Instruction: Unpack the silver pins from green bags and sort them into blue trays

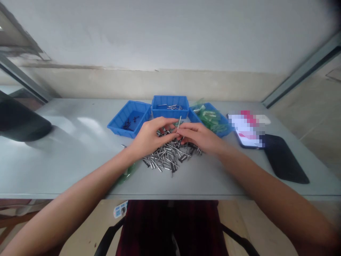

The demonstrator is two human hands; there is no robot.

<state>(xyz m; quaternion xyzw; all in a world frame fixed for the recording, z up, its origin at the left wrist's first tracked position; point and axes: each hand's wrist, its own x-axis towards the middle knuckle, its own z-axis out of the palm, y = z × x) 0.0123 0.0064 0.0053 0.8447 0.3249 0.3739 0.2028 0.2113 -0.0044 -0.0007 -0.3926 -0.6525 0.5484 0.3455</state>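
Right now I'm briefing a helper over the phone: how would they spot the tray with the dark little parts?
On the grey table, three blue trays stand in a row beyond the pile of metal pins. It is the leftmost tray, turned at an angle. Only it holds a few dark small parts; the middle tray holds metal pins, the right tray green pieces.

I note three blue bins (170, 106) at the far middle of the grey table (66, 149), a phone (247, 131) with a black pouch (285, 160) right, a dark object (18, 122) far left.
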